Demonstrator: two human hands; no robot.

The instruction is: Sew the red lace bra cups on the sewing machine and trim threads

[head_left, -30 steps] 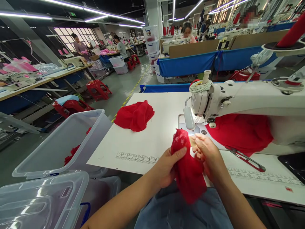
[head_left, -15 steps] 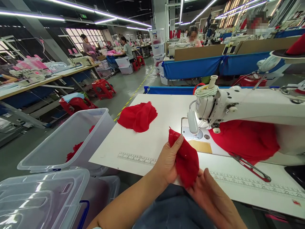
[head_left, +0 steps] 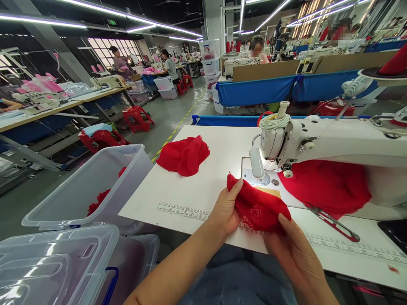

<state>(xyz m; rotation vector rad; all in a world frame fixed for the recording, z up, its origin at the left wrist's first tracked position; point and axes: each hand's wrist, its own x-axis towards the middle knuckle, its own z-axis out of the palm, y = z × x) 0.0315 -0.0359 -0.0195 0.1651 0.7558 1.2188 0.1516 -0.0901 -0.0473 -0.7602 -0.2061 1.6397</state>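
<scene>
A piece of red fabric (head_left: 259, 205) is stretched between my two hands, just above the front edge of the white sewing table. My left hand (head_left: 226, 212) pinches its left end, thumb on top. At the other end, my right hand (head_left: 291, 243) grips the cloth between thumb and fingers; some of those fingers are hidden or blurred. A pale pattern shows faintly on the fabric. Right behind it stands a white sewing machine (head_left: 343, 137), its needle area beyond the cloth. More red fabric (head_left: 327, 186) lies under the machine arm.
A red fabric pile (head_left: 183, 155) lies on the table's left. Thread snips (head_left: 333, 222) rest at the right, near a black object (head_left: 394, 233). An open clear bin (head_left: 85, 186) and a lidded one (head_left: 54, 262) stand left. Co-workers sit farther back.
My right hand has moved right and slightly up and now grips the fabric's right end. The cloth, hanging down before, is spread sideways. My left hand keeps its pinch.
</scene>
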